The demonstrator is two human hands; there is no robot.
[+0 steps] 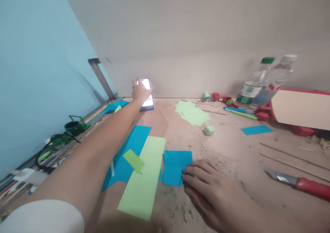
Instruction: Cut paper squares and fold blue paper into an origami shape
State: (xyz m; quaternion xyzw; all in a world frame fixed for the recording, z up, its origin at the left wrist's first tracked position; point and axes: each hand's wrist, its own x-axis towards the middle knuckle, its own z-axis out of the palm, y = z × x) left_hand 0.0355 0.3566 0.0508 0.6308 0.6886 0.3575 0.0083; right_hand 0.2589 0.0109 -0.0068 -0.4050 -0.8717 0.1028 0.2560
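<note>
My left hand (141, 91) reaches far forward to a smartphone (146, 103) with a lit screen, which leans upright against the wall. Its thumb is at the phone's right edge and its fingers at the left edge. Near me, my right hand (206, 179) lies on the table, fingers laid flat, fingertips touching the right edge of a creased blue paper piece (176, 167). To its left lie a long pale green paper strip (146, 188), a small green paper piece (134, 161) and a larger blue sheet (139, 135), overlapping.
A red-handled knife (306, 185) and thin sticks (291, 155) lie at right. Behind are pale green sheets (192, 112), a folded green paper block (208, 130), pens (241, 113), a blue strip (256, 130) and two bottles (249, 93). A green pot (73, 127) stands left.
</note>
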